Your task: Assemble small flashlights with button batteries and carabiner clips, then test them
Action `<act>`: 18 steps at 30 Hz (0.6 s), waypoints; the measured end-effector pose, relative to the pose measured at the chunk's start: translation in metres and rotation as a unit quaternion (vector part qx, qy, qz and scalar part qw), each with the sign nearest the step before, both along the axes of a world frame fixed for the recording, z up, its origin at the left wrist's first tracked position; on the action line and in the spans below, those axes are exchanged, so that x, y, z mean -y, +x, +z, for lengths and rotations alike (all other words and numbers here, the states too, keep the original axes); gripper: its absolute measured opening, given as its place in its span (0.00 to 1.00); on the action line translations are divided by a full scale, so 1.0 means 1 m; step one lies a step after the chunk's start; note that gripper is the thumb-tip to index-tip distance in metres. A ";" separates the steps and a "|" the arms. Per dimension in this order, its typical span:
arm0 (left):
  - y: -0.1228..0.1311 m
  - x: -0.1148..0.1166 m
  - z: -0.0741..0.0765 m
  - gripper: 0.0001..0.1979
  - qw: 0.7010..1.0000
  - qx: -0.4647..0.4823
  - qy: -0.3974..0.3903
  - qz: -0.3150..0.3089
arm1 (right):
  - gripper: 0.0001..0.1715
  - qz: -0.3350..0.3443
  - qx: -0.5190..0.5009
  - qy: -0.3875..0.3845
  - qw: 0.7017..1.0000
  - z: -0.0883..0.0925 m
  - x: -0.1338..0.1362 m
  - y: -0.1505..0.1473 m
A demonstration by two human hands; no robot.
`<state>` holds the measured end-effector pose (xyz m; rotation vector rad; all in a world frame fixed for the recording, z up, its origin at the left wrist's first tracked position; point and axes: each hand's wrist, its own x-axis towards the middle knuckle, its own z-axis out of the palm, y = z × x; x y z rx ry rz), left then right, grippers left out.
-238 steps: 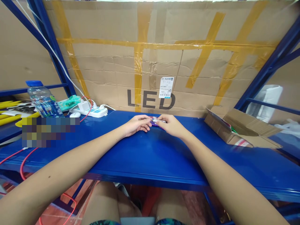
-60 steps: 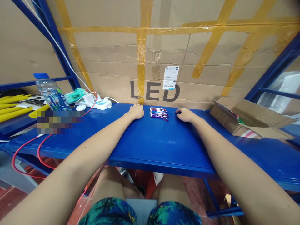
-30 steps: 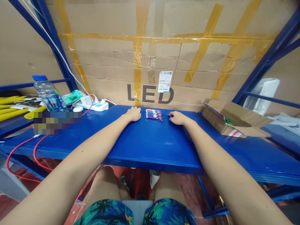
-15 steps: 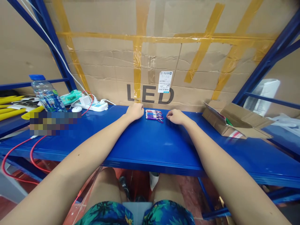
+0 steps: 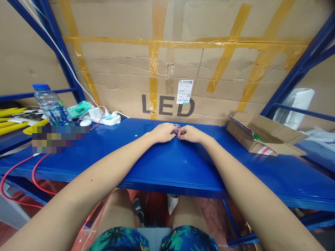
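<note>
Between both hands — sticks, mostly hidden.

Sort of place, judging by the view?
Probably a storeroom or workshop corner: blue rack shelf as worktop, large taped cardboard marked LED behind it, and a power strip on the shelf.

Pens on table between hands

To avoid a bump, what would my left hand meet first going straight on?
Your left hand would likely meet the pen-like pieces first, then your right hand; exact depth is unclear.
</note>
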<state>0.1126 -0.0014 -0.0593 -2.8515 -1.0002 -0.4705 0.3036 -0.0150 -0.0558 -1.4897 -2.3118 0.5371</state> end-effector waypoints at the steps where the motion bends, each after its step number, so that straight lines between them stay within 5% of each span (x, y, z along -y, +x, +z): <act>1: -0.001 -0.001 0.000 0.08 1.000 -0.004 -0.014 -0.007 | 0.07 0.004 0.000 -0.004 1.000 0.000 0.000 0.000; 7: -0.001 0.002 0.002 0.05 0.998 0.013 -0.054 -0.027 | 0.02 0.007 0.000 -0.007 1.000 -0.001 0.001 0.001; 12: 0.004 0.007 0.004 0.03 0.996 0.066 -0.031 -0.054 | 0.09 0.007 -0.071 0.026 0.997 -0.005 -0.004 0.002; 18: 0.004 0.008 0.005 0.02 0.995 0.086 -0.024 -0.046 | 0.12 0.056 -0.148 -0.057 0.986 -0.002 -0.002 0.004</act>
